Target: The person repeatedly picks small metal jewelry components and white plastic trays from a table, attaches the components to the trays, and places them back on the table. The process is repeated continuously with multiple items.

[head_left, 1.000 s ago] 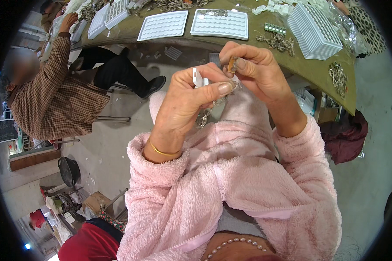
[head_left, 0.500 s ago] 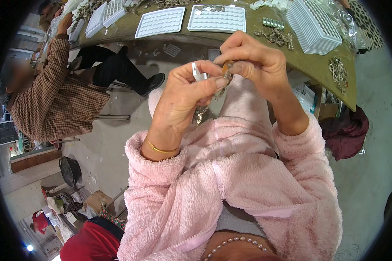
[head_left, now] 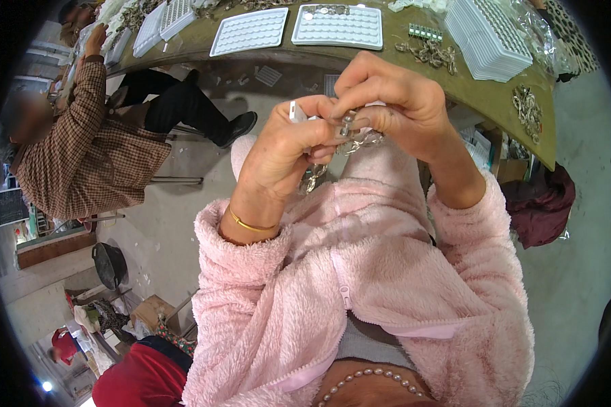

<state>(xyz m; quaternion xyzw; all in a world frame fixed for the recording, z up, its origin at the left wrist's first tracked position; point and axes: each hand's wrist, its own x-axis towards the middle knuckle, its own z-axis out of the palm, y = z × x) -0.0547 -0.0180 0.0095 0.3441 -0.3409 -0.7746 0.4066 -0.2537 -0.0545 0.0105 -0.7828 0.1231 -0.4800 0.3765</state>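
A metal chain piece is pinched between both hands.

It is gripped by the closed left hand and closed right hand; its length hangs downward below the left fingers.

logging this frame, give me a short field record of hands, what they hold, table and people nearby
left hand: pinches a small white piece and metal chain
right hand: fingers closed on the same chain, close to the left
table: olive top, white compartment trays, tray stack, metal parts
co-worker: seated at left, checked shirt, hand at the table
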